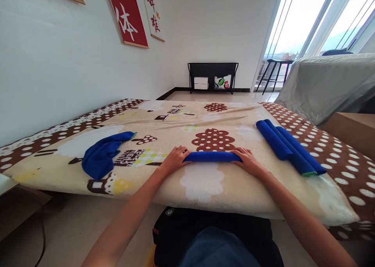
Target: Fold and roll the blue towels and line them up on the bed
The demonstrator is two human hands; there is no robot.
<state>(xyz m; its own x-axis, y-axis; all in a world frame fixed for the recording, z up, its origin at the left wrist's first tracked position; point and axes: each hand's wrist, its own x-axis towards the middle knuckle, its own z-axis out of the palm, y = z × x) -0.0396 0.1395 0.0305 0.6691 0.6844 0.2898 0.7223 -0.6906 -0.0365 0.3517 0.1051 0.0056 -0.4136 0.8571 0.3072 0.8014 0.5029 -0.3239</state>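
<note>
A blue towel (211,156), rolled into a narrow tube, lies crosswise near the front edge of the patterned blanket (202,185). My left hand (175,157) is closed around its left end, with the fingers over the top. At the other end, my right hand (247,160) grips the roll in the same way. Off to the left is a crumpled blue towel (101,155) with a bit of green edging. On the right, blue rolled towels (288,148) rest side by side, one showing a green edge.
The blanket covers a low bed-like surface with a brown polka-dot border (345,161). A cardboard box (351,132) and a sheet-covered bulky object (328,83) stand at the right. A black rack (213,70) is by the far wall, and a stool (277,70) near the window.
</note>
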